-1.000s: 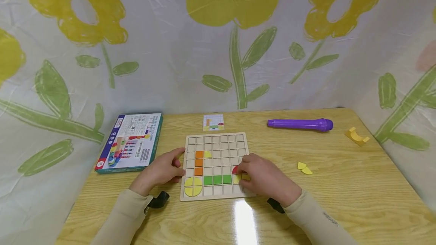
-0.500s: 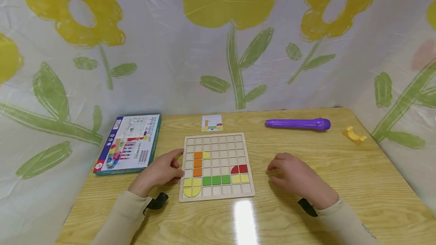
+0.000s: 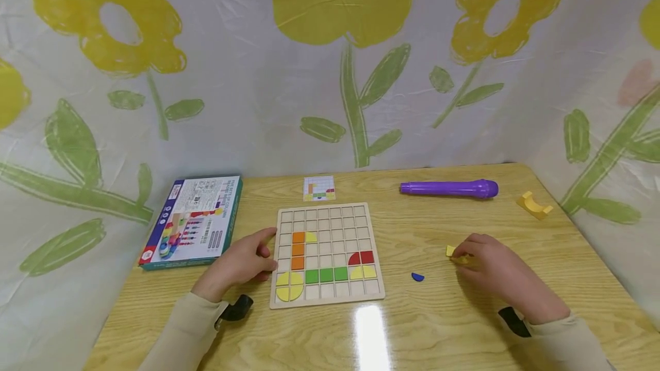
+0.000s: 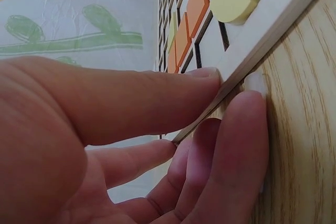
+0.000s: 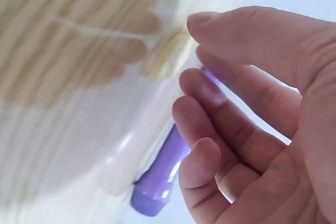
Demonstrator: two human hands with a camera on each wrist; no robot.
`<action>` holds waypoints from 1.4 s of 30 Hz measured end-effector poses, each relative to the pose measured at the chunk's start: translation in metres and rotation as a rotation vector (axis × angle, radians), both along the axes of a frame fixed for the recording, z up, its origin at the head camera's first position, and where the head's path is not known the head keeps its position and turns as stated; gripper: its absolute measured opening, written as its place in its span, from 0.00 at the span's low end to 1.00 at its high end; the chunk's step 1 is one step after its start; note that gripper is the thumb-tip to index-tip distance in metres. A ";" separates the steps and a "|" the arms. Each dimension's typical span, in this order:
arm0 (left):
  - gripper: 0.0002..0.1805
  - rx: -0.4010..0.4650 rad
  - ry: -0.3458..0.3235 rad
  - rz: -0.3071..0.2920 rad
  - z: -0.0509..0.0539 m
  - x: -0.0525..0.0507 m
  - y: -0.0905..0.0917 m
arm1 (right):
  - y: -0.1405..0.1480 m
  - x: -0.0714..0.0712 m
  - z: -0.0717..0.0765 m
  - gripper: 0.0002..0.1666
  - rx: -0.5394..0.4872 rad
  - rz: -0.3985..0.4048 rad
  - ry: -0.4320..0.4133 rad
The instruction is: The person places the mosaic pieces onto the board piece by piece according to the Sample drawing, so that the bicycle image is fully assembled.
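A wooden grid board [image 3: 330, 225] lies on the table, with orange, green, yellow and red pieces in its cells. My left hand [image 3: 248, 259] touches the board's left edge. In the left wrist view its thumb [image 4: 157, 98] lies against the rim, the other fingers loosely bent below. To the right of the board, my right hand [image 3: 492, 268] reaches down to the loose yellow pieces [image 3: 450, 251], one partly hidden under its fingertips. In the right wrist view, a blurred yellow piece [image 5: 170, 53] lies by the thumb tip, with no clear grip on it.
A blue half-round piece [image 3: 417, 276] lies between board and right hand. Behind the board lies a pattern card [image 3: 319, 188]. A toy box [image 3: 193, 222] is at left, a purple microphone-shaped toy [image 3: 448, 188] and a yellow curved holder [image 3: 535, 205] at right.
My right hand has left the board's right side and moved right to the yellow pieces. A red square shows on the board, and the blue piece has come into view. My left hand stays put.
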State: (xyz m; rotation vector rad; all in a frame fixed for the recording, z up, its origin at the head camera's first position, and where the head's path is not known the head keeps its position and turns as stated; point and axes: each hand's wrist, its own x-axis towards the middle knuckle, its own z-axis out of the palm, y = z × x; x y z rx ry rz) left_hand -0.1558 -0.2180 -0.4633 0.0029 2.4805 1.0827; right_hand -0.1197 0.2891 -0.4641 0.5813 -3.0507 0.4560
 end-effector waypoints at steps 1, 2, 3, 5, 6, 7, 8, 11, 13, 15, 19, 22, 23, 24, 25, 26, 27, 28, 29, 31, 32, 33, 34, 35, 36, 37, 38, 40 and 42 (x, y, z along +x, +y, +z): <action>0.44 -0.001 0.001 0.000 0.000 0.000 0.000 | 0.002 0.000 -0.002 0.10 0.000 -0.002 0.000; 0.44 0.000 0.000 0.002 0.000 0.000 0.000 | 0.004 -0.001 -0.003 0.10 -0.004 0.000 0.001; 0.44 0.002 -0.001 0.004 -0.001 0.000 -0.001 | 0.005 -0.001 -0.005 0.10 -0.007 0.006 0.005; 0.44 0.007 -0.003 0.004 -0.002 0.000 -0.001 | 0.007 -0.002 -0.007 0.10 -0.009 0.010 0.012; 0.44 0.010 -0.003 0.004 -0.003 0.000 -0.002 | 0.007 -0.002 -0.007 0.10 -0.009 0.012 0.015; 0.44 0.011 -0.003 0.004 -0.003 0.000 -0.002 | 0.007 -0.002 -0.008 0.10 -0.010 0.013 0.017; 0.44 0.013 -0.004 0.006 -0.004 0.000 -0.002 | 0.007 -0.002 -0.008 0.10 -0.010 0.013 0.018; 0.44 0.011 0.001 0.001 -0.005 0.000 -0.002 | 0.007 -0.002 -0.008 0.09 -0.008 0.006 0.009; 0.44 0.007 0.002 -0.002 -0.004 0.000 -0.002 | 0.007 -0.002 -0.007 0.09 -0.005 0.002 -0.005; 0.44 0.004 0.004 -0.008 -0.004 0.000 -0.002 | 0.007 -0.001 -0.007 0.09 -0.003 0.000 -0.023; 0.43 -0.006 0.006 -0.011 -0.004 0.000 -0.001 | 0.009 0.001 -0.005 0.12 0.014 0.006 -0.044; 0.43 -0.013 0.005 -0.009 -0.003 0.000 0.000 | 0.012 0.001 -0.004 0.13 0.022 0.028 -0.050; 0.43 -0.014 0.002 -0.006 -0.003 0.000 0.000 | 0.013 0.001 -0.004 0.13 0.022 0.032 -0.053; 0.43 -0.014 0.000 -0.005 -0.003 0.000 0.000 | 0.015 0.001 -0.004 0.13 0.022 0.037 -0.058; 0.44 -0.015 -0.002 -0.003 -0.003 0.000 0.000 | 0.015 0.001 -0.004 0.13 0.021 0.037 -0.062; 0.44 -0.016 -0.003 -0.003 -0.002 0.000 0.000 | 0.016 0.001 -0.004 0.12 0.019 0.036 -0.070; 0.44 -0.018 -0.003 -0.003 -0.002 0.000 0.000 | 0.016 0.001 -0.003 0.12 0.016 0.035 -0.076; 0.44 -0.021 -0.002 -0.003 -0.002 0.000 0.000 | 0.017 0.001 -0.003 0.11 0.014 0.030 -0.083; 0.44 -0.023 -0.001 -0.004 -0.002 -0.001 0.000 | 0.016 0.001 -0.003 0.11 0.013 0.025 -0.087; 0.44 -0.027 0.003 -0.005 -0.002 -0.001 0.000 | 0.015 0.002 -0.002 0.11 0.010 0.016 -0.092; 0.44 -0.027 0.005 -0.006 -0.002 -0.001 0.000 | 0.015 0.001 -0.002 0.10 0.006 0.021 -0.092; 0.43 -0.027 0.006 -0.006 -0.002 -0.001 -0.001 | 0.015 0.001 -0.001 0.11 0.002 0.027 -0.092; 0.43 -0.027 0.008 -0.007 -0.002 0.000 -0.001 | 0.014 0.001 -0.001 0.11 0.001 0.026 -0.092; 0.43 -0.026 0.008 -0.007 -0.002 0.000 -0.001 | 0.012 0.001 0.000 0.11 -0.004 0.029 -0.092; 0.43 -0.026 0.009 -0.008 -0.002 0.000 -0.001 | 0.011 0.001 0.000 0.11 -0.008 0.032 -0.091; 0.43 -0.025 0.009 -0.008 -0.002 0.000 -0.001 | 0.009 0.001 0.001 0.10 -0.012 0.035 -0.091; 0.43 -0.025 0.009 -0.009 -0.002 0.000 -0.001 | 0.006 0.000 0.002 0.10 -0.019 0.038 -0.091; 0.43 -0.024 0.008 -0.008 -0.001 -0.001 -0.001 | -0.002 0.000 0.004 0.09 -0.032 0.040 -0.092; 0.43 -0.022 0.004 -0.005 -0.001 -0.001 -0.001 | -0.011 -0.002 0.006 0.08 -0.041 0.048 -0.098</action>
